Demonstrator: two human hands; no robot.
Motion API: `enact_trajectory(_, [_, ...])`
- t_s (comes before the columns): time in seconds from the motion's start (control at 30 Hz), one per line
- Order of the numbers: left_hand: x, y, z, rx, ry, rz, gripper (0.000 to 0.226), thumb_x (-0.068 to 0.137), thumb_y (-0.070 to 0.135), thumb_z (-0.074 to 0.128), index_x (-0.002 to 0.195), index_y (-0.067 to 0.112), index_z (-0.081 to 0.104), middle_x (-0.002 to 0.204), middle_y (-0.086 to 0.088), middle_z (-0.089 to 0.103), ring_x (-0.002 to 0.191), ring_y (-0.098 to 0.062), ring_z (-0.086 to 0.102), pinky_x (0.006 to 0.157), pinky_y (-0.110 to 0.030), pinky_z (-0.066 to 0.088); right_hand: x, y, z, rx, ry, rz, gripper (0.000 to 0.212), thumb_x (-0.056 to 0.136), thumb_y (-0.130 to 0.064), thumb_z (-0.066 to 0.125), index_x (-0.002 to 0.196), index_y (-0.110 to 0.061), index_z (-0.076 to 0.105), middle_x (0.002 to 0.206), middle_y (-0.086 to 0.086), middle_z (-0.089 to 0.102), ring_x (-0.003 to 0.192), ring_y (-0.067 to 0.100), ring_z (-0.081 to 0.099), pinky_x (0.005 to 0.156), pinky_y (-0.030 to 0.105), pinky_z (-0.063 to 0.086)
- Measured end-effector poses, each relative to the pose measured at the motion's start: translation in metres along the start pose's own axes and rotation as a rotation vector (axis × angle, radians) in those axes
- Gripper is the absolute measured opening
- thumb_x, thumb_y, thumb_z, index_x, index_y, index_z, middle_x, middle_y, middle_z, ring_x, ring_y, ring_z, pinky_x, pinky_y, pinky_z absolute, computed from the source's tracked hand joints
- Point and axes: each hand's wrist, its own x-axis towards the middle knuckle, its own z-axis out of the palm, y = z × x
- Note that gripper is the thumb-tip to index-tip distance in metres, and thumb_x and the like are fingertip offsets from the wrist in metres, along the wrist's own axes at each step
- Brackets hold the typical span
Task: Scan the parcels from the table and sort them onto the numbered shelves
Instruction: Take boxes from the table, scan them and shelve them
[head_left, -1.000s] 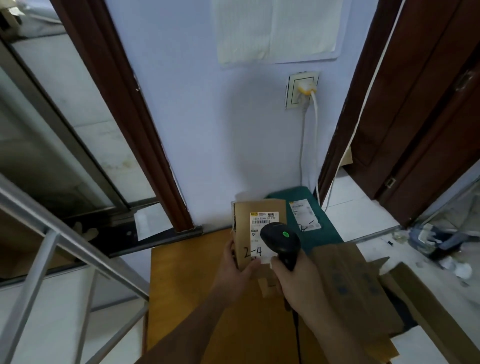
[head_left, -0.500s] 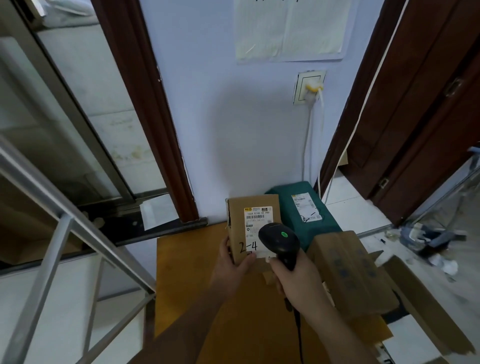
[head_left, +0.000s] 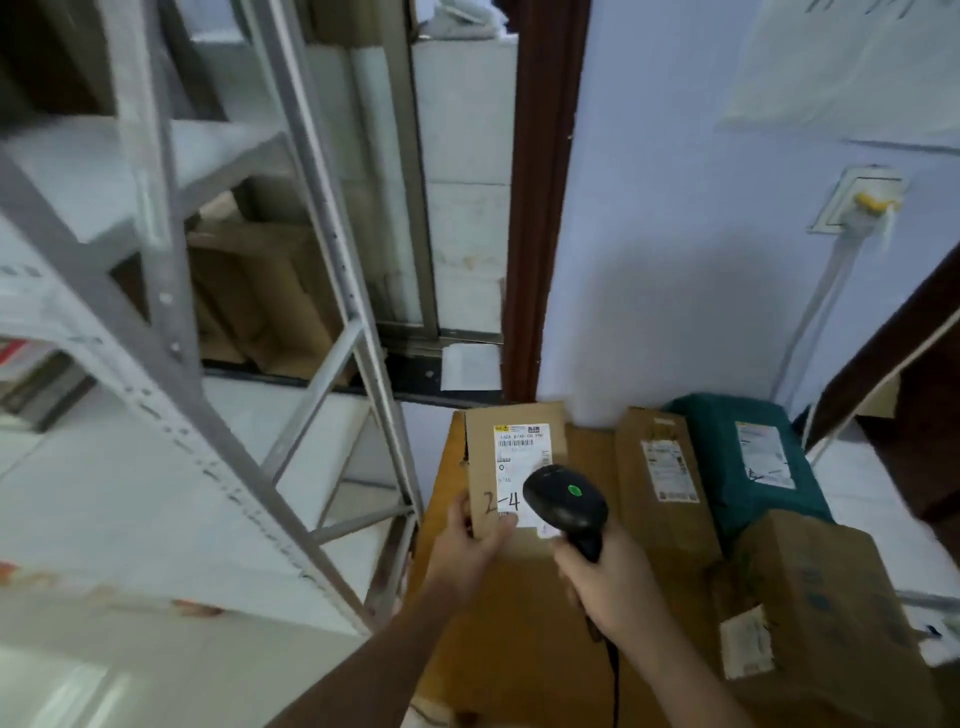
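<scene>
1. The parcel (head_left: 514, 467), marked 2-4, is gripped upright by the left hand (head_left: 470, 545) above the table (head_left: 519, 623).
2. The scanner (head_left: 566, 506) is clasped in the right hand (head_left: 613, 587), aimed at the label.
3. Shelving is not yet done; three parcels are seen right of the hands.
4. Shelf (head_left: 104, 171) numbers are blurred.

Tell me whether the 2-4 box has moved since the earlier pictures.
Cannot tell: the camera swung left. The 2-4 box sits before the same door frame, gripped by the left hand.
</scene>
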Motion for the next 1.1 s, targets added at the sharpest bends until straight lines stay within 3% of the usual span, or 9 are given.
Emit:
enact_trajectory(0.1, [-0.038, -0.019, -0.021, 0.014, 0.135, -0.029, 0.090, 0.074, 0.083, 0.071, 0.148, 0.045, 0.036, 0.137, 0.019, 0.061, 0.120, -0.007, 0.063, 0.107, -0.043, 0.054, -0.017, -0.004, 0.019, -0.004, -0.156, -0.031, 0.009, 0.096, -0.019, 0.064, 0.088, -0.018, 0.059, 0.058, -0.001, 0.055, 0.043, 0.006, 0.053, 0.047, 0.018, 0.045])
enact_trajectory(0.2, [-0.082, -0.042, -0.036, -0.004, 0.221, -0.042, 0.086, 0.077, 0.080, 0.072, 0.147, 0.043, 0.037, 0.134, 0.022, 0.061, 0.115, 0.002, 0.061, 0.105, -0.031, 0.051, -0.038, -0.002, 0.040, -0.070, -0.269, -0.075, 0.011, 0.095, -0.023, 0.064, 0.087, -0.021, 0.057, 0.052, -0.003, 0.054, 0.041, 0.008, 0.053, 0.047, 0.020, 0.044])
enact_trajectory(0.33, [-0.134, -0.074, -0.061, -0.097, 0.354, -0.088, 0.098, 0.068, 0.085, 0.074, 0.148, 0.038, 0.042, 0.134, 0.017, 0.065, 0.116, -0.003, 0.064, 0.102, -0.029, 0.054, -0.064, -0.003, 0.072, -0.129, -0.375, -0.120, 0.017, 0.092, -0.028, 0.066, 0.080, -0.019, 0.059, 0.055, -0.002, 0.057, 0.047, 0.010, 0.055, 0.054, 0.026, 0.046])
enact_trajectory(0.5, [-0.188, -0.093, -0.112, -0.209, 0.525, -0.131, 0.073, 0.083, 0.060, 0.079, 0.142, 0.035, 0.044, 0.126, 0.015, 0.068, 0.100, 0.006, 0.068, 0.076, -0.011, 0.055, -0.088, -0.026, 0.125, -0.184, -0.512, -0.232, 0.018, 0.091, -0.027, 0.068, 0.078, -0.020, 0.058, 0.059, -0.002, 0.057, 0.050, 0.006, 0.053, 0.055, 0.019, 0.043])
enact_trajectory(0.63, [-0.218, -0.108, -0.166, -0.262, 0.685, -0.137, 0.068, 0.084, 0.052, 0.081, 0.141, 0.031, 0.049, 0.125, 0.005, 0.073, 0.093, 0.007, 0.072, 0.074, -0.012, 0.056, -0.105, -0.053, 0.174, -0.179, -0.609, -0.270, 0.007, 0.092, -0.022, 0.067, 0.092, -0.023, 0.060, 0.059, 0.001, 0.059, 0.046, 0.009, 0.054, 0.046, 0.022, 0.043])
enact_trajectory(0.77, [-0.249, -0.114, -0.228, -0.331, 0.806, -0.124, 0.058, 0.090, 0.036, 0.080, 0.138, 0.024, 0.049, 0.116, 0.006, 0.073, 0.086, 0.011, 0.071, 0.067, -0.009, 0.053, -0.121, -0.083, 0.236, -0.208, -0.644, -0.347, 0.010, 0.086, -0.030, 0.069, 0.090, -0.027, 0.060, 0.061, 0.002, 0.064, 0.052, 0.014, 0.059, 0.054, 0.031, 0.051])
enact_trajectory(0.9, [-0.276, -0.132, -0.297, -0.323, 0.866, -0.114, 0.061, 0.089, 0.043, 0.079, 0.138, 0.027, 0.046, 0.106, 0.017, 0.069, 0.080, 0.016, 0.069, 0.064, -0.006, 0.051, -0.141, -0.116, 0.303, -0.166, -0.703, -0.364, 0.007, 0.088, -0.024, 0.067, 0.092, -0.025, 0.061, 0.058, 0.002, 0.062, 0.046, 0.013, 0.056, 0.049, 0.030, 0.047])
enact_trajectory(1.1, [-0.301, -0.175, -0.393, -0.308, 0.907, -0.145, 0.065, 0.086, 0.054, 0.079, 0.137, 0.036, 0.042, 0.105, 0.024, 0.069, 0.081, 0.015, 0.069, 0.065, -0.007, 0.050, -0.162, -0.162, 0.388, -0.078, -0.758, -0.366, 0.006, 0.087, -0.025, 0.065, 0.092, -0.027, 0.062, 0.057, -0.002, 0.058, 0.049, 0.016, 0.050, 0.052, 0.033, 0.045])
